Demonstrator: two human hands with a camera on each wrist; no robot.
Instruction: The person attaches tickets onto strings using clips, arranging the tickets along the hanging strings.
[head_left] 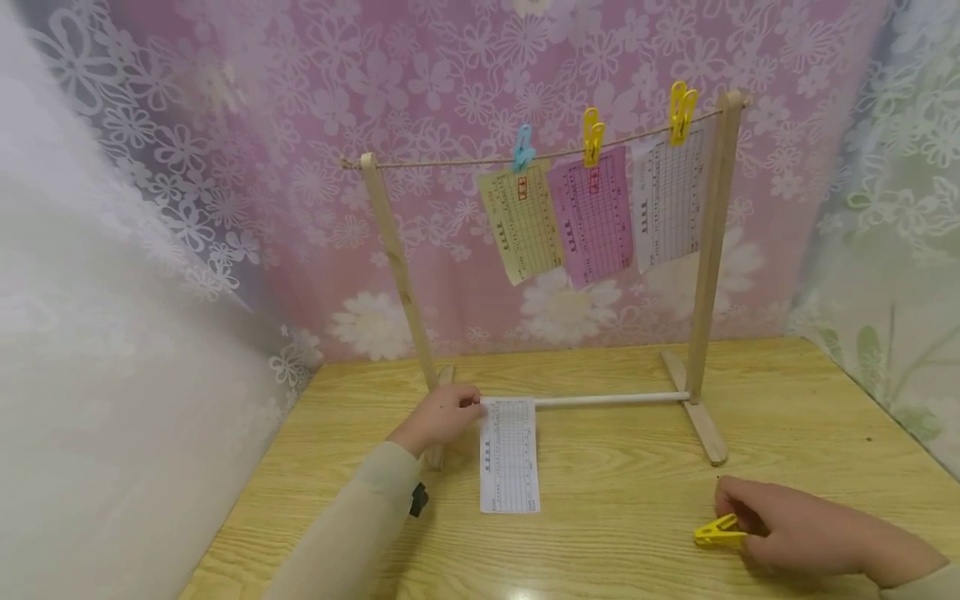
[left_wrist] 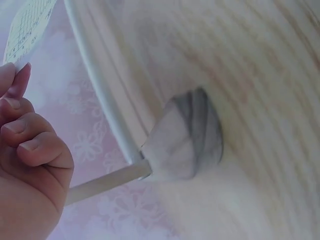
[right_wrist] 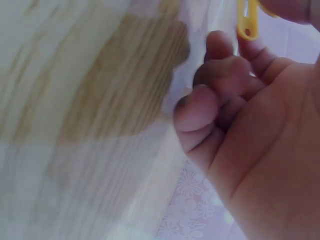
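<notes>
Between thumb and forefinger my left hand (head_left: 444, 414) pinches the upper left corner of a white printed form (head_left: 510, 467). The paper hangs down just in front of the rack's white rod (head_left: 607, 401). In the left wrist view that paper slip (left_wrist: 27, 30) shows at the top left, above the curled fingers. At the lower right, my right hand (head_left: 810, 525) holds a yellow clothespin (head_left: 718, 532) by one end, low over the table. Only part of the yellow clothespin (right_wrist: 247, 22) is visible in the right wrist view.
A wooden rack (head_left: 712, 250) carries a string (head_left: 442, 162). From it hang a yellow form (head_left: 517, 225), a pink form (head_left: 592, 221) and a white form (head_left: 671, 208), held by a blue clothespin (head_left: 522, 150) and two yellow clothespins (head_left: 592, 137). Floral cloth (head_left: 315, 250) surrounds the wooden table (head_left: 600, 483).
</notes>
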